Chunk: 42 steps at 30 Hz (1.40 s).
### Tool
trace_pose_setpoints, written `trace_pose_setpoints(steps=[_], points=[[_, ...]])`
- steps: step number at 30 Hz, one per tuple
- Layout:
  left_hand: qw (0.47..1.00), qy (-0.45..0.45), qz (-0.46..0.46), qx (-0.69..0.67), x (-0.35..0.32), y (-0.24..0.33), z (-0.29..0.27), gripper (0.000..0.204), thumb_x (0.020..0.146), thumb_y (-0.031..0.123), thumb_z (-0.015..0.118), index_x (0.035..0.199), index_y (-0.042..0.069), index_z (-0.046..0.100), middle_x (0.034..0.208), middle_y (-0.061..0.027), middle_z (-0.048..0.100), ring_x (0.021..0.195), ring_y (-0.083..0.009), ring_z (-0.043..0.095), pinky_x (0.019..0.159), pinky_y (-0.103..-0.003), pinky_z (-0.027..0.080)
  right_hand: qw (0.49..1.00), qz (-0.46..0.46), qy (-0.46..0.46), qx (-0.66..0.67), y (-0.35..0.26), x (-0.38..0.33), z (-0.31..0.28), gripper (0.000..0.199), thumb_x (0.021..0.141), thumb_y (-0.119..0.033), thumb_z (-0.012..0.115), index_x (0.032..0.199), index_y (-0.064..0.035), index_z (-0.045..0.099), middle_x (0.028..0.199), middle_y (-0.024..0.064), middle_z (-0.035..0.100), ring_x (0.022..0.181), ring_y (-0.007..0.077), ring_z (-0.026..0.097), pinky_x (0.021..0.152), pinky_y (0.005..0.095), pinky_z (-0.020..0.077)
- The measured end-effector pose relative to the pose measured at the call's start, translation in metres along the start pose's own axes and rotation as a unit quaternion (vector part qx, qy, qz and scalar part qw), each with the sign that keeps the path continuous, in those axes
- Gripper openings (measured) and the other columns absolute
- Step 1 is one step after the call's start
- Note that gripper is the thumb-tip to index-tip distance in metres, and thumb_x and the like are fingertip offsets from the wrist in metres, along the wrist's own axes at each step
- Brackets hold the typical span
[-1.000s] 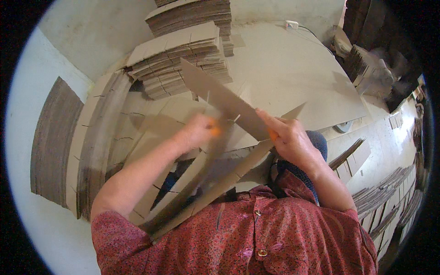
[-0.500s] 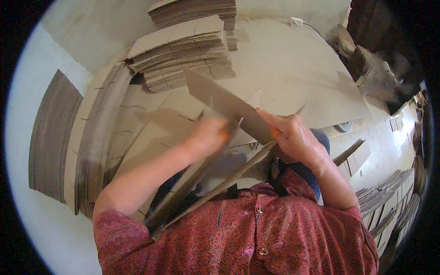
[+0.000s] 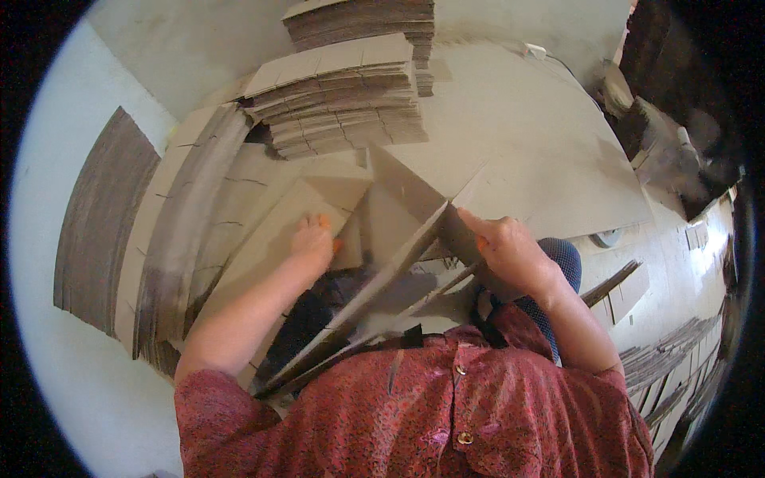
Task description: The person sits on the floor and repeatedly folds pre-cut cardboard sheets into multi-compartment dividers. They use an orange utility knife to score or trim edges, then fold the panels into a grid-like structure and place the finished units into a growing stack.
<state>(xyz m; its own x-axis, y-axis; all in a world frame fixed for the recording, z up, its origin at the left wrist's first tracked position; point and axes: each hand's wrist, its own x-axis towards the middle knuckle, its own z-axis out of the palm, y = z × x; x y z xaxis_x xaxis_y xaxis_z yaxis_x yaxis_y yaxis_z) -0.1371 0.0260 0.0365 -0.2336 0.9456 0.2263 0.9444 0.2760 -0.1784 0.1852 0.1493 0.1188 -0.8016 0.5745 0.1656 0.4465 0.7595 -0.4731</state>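
My right hand (image 3: pixel 514 251) grips crossed cardboard strips (image 3: pixel 406 187) at their right end, its index finger along the edge. The strips stand on edge and fan out in front of my chest, some running down toward my lower left. My left hand (image 3: pixel 315 243) rests on a flat cardboard strip (image 3: pixel 267 231) left of them, with thumb and fingers apart. Orange coverings show on the fingertips of my left hand. The lower fingers of my right hand are partly hidden.
Slotted cardboard stacks (image 3: pixel 335 99) stand at the back, with long rows of strips (image 3: pixel 179 215) along the left wall. A large cardboard sheet (image 3: pixel 542 135) covers the surface ahead. More cardboard pieces (image 3: pixel 669 358) lie at the lower right.
My left hand has moved left, away from the crossed strips, and down onto the flat strip. My right hand keeps its hold while the held strips have turned and spread.
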Motion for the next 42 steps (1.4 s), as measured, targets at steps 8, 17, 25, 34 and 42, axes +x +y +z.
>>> trace_pose_setpoints(steps=[8,17,25,34,42], points=[[0.978,-0.114,-0.105,-0.140,0.006,-0.062,-0.022,0.017,0.080,0.017,0.054,0.078,0.001,0.060,0.071,-0.0209,0.060,0.062,-0.0314,0.060,0.055,-0.042,0.046,0.997,-0.039,0.036,0.051,0.002,-0.007,0.002,0.046,0.080,-0.005,0.048,0.126,-0.0075,0.046,0.075,0.0242,0.060,0.069,0.0421,0.058,0.064,0.0489,0.0471],[0.943,-0.100,-0.084,-0.306,0.062,-0.053,-0.059,0.022,0.079,0.018,0.059,0.089,-0.001,0.065,0.075,-0.0181,0.063,0.065,-0.0241,0.058,0.063,-0.037,0.046,0.978,-0.160,0.131,0.008,-0.024,-0.016,-0.022,0.054,0.071,0.004,0.054,0.124,-0.0037,0.049,0.072,0.0146,0.055,0.059,0.0353,0.056,0.055,0.0433,0.0464],[0.843,-0.175,-0.042,-0.507,0.060,0.019,-0.100,0.024,0.084,0.021,0.062,0.091,-0.002,0.066,0.070,-0.0015,0.059,0.065,-0.0087,0.049,0.059,-0.028,0.042,0.994,-0.075,0.064,0.056,0.004,-0.014,-0.005,0.050,0.073,0.002,0.052,0.123,-0.0048,0.050,0.077,0.0211,0.060,0.067,0.0392,0.058,0.061,0.0442,0.0475],[0.922,0.047,0.069,-0.379,0.135,0.015,-0.102,0.037,0.084,0.028,0.062,0.105,-0.003,0.061,0.101,-0.0154,0.063,0.092,-0.0269,0.059,0.081,-0.035,0.046,0.989,0.090,0.111,0.035,0.038,0.009,-0.052,0.041,0.079,0.000,0.047,0.119,-0.0084,0.055,0.089,0.0276,0.059,0.082,0.0405,0.060,0.071,0.0442,0.0494],[0.988,0.111,0.034,-0.099,0.247,0.018,-0.096,0.072,0.083,0.038,0.061,0.137,0.003,0.030,0.146,-0.0155,0.022,0.132,-0.0386,0.023,0.108,-0.043,0.024,0.983,0.100,0.139,-0.070,0.121,0.034,-0.049,0.043,0.079,-0.002,0.047,0.120,-0.0127,0.056,0.080,0.0248,0.060,0.074,0.0409,0.061,0.067,0.0453,0.0498]])
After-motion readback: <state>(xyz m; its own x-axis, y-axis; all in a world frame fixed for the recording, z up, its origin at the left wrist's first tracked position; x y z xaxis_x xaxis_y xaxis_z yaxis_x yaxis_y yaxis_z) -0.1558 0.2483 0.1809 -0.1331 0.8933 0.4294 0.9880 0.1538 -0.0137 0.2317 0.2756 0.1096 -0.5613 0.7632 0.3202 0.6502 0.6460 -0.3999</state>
